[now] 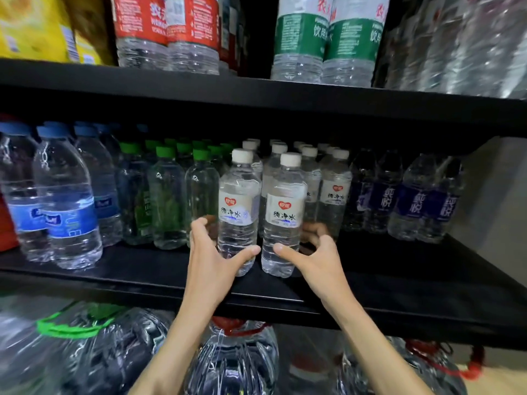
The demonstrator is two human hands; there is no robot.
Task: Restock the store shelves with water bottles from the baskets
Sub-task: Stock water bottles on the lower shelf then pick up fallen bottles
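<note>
Two clear water bottles with white caps and white labels stand upright, side by side, at the front of the black middle shelf (137,270). My left hand (211,252) grips the lower part of the left bottle (239,192), thumb across its front and fingers round its left side. My right hand (323,259) holds the right bottle (285,195) the same way, thumb on the front and fingers curled behind its right side. More white-capped bottles (335,183) stand in rows behind them.
On the same shelf stand green-capped bottles (166,195) and blue-capped bottles (67,201) to the left, and dark-blue-labelled bottles (413,201) to the right. Large red- and green-labelled bottles fill the shelf above. Big water jugs (233,363) sit below.
</note>
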